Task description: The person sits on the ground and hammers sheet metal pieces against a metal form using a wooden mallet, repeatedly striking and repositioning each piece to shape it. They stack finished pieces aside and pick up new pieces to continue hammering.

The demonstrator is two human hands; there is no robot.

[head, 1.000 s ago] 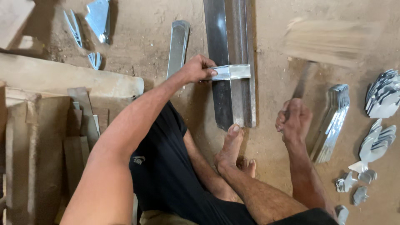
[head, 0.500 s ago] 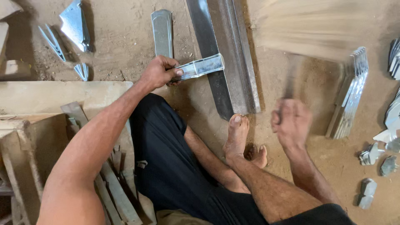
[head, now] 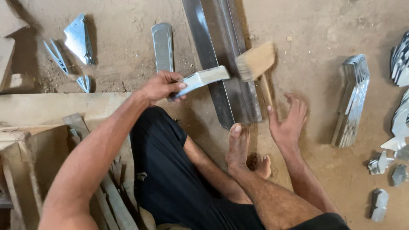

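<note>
My left hand [head: 162, 85] grips one end of a short flat metal strip [head: 204, 78] and holds it tilted across a long steel bar [head: 213, 64] on the dirt floor. My right hand [head: 289, 123] is spread with its fingers apart, just right of the bar's near end. A wooden-handled brush [head: 257, 61] lies over the bar, and its thin handle runs down to my thumb. No finger is wrapped around it. My bare foot [head: 238, 142] presses at the bar's near end.
A rounded metal plate [head: 162, 44] lies left of the bar. Pointed metal offcuts [head: 79, 38] sit at the far left. A stack of metal strips [head: 351, 100] and several small cut pieces [head: 383, 170] lie at the right. Wooden planks [head: 47, 108] are at my left.
The brush was a swinging blur at the upper right; it has come down onto the bar. My right hand has opened out. My left hand still holds the strip, now closer to me.
</note>
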